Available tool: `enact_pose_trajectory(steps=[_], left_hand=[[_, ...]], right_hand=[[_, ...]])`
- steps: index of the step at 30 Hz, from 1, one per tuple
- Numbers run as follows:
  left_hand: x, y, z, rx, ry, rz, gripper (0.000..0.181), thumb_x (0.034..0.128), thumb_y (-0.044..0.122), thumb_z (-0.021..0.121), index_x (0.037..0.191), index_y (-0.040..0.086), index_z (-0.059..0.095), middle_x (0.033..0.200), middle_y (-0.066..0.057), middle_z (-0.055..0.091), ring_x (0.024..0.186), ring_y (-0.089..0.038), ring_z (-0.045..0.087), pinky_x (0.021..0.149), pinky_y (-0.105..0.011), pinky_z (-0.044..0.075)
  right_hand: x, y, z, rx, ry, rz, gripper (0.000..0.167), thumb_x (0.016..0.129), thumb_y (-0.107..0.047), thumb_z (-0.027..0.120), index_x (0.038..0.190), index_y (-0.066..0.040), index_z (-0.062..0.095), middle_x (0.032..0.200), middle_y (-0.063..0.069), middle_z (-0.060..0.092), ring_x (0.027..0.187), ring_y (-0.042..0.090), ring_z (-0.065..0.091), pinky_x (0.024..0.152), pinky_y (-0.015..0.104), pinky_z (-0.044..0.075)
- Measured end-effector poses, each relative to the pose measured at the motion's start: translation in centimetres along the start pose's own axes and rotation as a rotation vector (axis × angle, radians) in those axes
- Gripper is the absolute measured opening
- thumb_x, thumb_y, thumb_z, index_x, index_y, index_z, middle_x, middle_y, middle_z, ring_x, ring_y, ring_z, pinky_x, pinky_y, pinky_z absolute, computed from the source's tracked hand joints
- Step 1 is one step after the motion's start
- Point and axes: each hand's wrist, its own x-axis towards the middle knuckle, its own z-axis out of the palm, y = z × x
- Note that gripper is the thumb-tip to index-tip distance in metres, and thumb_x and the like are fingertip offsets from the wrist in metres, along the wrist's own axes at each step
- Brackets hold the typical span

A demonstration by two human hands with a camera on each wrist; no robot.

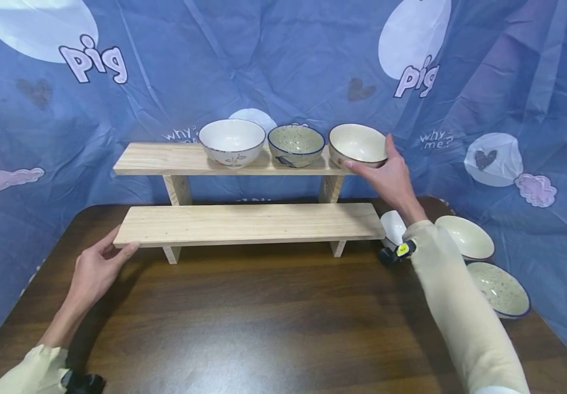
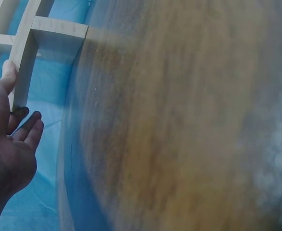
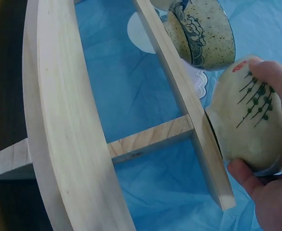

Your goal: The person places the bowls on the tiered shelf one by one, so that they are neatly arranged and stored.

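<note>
A two-step wooden shelf (image 1: pixel 244 223) stands on the table. My right hand (image 1: pixel 393 178) grips a cream bowl (image 1: pixel 358 143) by its right side, at the right end of the upper board. Green dotted sprigs and a red mark show on that bowl (image 3: pixel 256 106) in the right wrist view. Left of it sit a speckled, blue-rimmed bowl (image 1: pixel 296 143) and a white bowl (image 1: pixel 232 141) with a leaf pattern. My left hand (image 1: pixel 97 268) holds the left end of the lower board, thumb at the front corner. In the left wrist view, that hand's fingers (image 2: pixel 32 132) lie by the board's end.
On the right of the brown table (image 1: pixel 264 317), a cream bowl (image 1: pixel 466 238) and a speckled bowl (image 1: pixel 500 290) stand partly behind the right sleeve. A white item (image 1: pixel 393 225) is next to the shelf's right end. Blue printed cloth (image 1: pixel 283 65) hangs behind.
</note>
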Motion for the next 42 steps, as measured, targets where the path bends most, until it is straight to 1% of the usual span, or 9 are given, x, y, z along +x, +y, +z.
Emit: enact_pose_trajectory(steps=[4,8,12,19,24,27,30,36,42], left_hand=[[0.0,-0.1,0.0,0.007,0.001,-0.002,0.068,0.1019,0.037,0.068,0.155,0.0,0.045,0.131,-0.032,0.061,0.114,-0.048,0.064,0.07,-0.008,0.038],[0.1,-0.1,0.1,0.022,0.01,0.0,0.067,0.1016,0.035,0.069,0.154,0.001,0.046,0.129,-0.031,0.063,0.112,-0.046,0.065,0.07,-0.008,0.038],[0.2,-0.1,0.0,0.019,0.008,-0.006,0.067,0.1019,0.036,0.068,0.154,0.0,0.045,0.13,-0.032,0.062,0.114,-0.049,0.063,0.071,-0.007,0.036],[0.1,-0.1,0.0,0.009,-0.002,-0.014,0.07,0.1017,0.038,0.068,0.155,0.0,0.044,0.133,-0.033,0.059,0.117,-0.051,0.061,0.072,-0.008,0.037],[0.0,-0.1,-0.1,0.004,-0.007,-0.018,0.071,0.1018,0.039,0.068,0.156,0.0,0.043,0.134,-0.034,0.058,0.118,-0.053,0.06,0.071,-0.009,0.037],[0.0,0.0,-0.1,-0.001,-0.009,-0.02,0.071,0.1019,0.039,0.068,0.156,0.0,0.043,0.134,-0.034,0.058,0.119,-0.053,0.06,0.071,-0.008,0.036],[0.0,0.0,-0.1,-0.005,-0.01,-0.021,0.07,0.1019,0.038,0.068,0.156,0.0,0.043,0.135,-0.034,0.057,0.119,-0.053,0.06,0.072,-0.007,0.036],[0.1,0.0,0.0,-0.002,-0.006,-0.019,0.069,0.1019,0.036,0.068,0.156,0.001,0.043,0.133,-0.033,0.058,0.118,-0.051,0.061,0.072,-0.008,0.036],[0.1,0.0,0.0,-0.003,-0.004,-0.014,0.068,0.1019,0.036,0.068,0.156,0.002,0.044,0.133,-0.031,0.06,0.118,-0.05,0.061,0.074,-0.009,0.036]], right_hand=[[0.3,-0.2,0.4,-0.013,0.007,0.014,0.127,0.079,-0.057,0.085,0.166,-0.004,0.008,0.165,0.023,0.029,0.144,0.029,0.039,0.116,0.042,0.03],[0.7,-0.2,0.6,-0.016,0.004,0.016,0.124,0.081,-0.056,0.083,0.167,-0.007,0.008,0.164,0.023,0.029,0.145,0.032,0.036,0.117,0.043,0.029],[0.8,-0.3,0.9,0.015,0.0,-0.007,0.12,0.084,-0.052,0.082,0.167,-0.008,0.007,0.165,0.023,0.026,0.147,0.033,0.033,0.118,0.044,0.026],[0.5,-0.3,1.3,0.061,0.018,-0.038,0.125,0.085,-0.045,0.083,0.165,-0.006,-0.005,0.168,0.025,0.016,0.152,0.03,0.022,0.121,0.041,0.019],[-0.4,0.1,1.2,0.092,0.019,-0.056,0.124,0.087,-0.042,0.082,0.165,-0.008,-0.008,0.168,0.024,0.011,0.15,0.033,0.027,0.119,0.043,0.024],[-1.4,0.6,1.0,0.082,0.023,-0.067,0.118,0.089,-0.04,0.08,0.166,-0.009,-0.004,0.164,0.025,0.018,0.142,0.038,0.038,0.113,0.049,0.034],[-2.8,1.2,0.9,0.057,0.029,-0.075,0.112,0.092,-0.04,0.078,0.167,-0.01,0.0,0.159,0.025,0.025,0.135,0.039,0.043,0.107,0.053,0.04],[-6.4,2.4,0.5,0.009,0.006,-0.077,0.105,0.095,-0.039,0.075,0.167,-0.012,0.004,0.158,0.024,0.026,0.136,0.04,0.043,0.106,0.056,0.041],[-10.1,3.6,-0.3,0.007,-0.026,-0.093,0.099,0.095,-0.028,0.075,0.166,-0.006,0.01,0.153,0.028,0.033,0.131,0.044,0.048,0.102,0.056,0.042]])
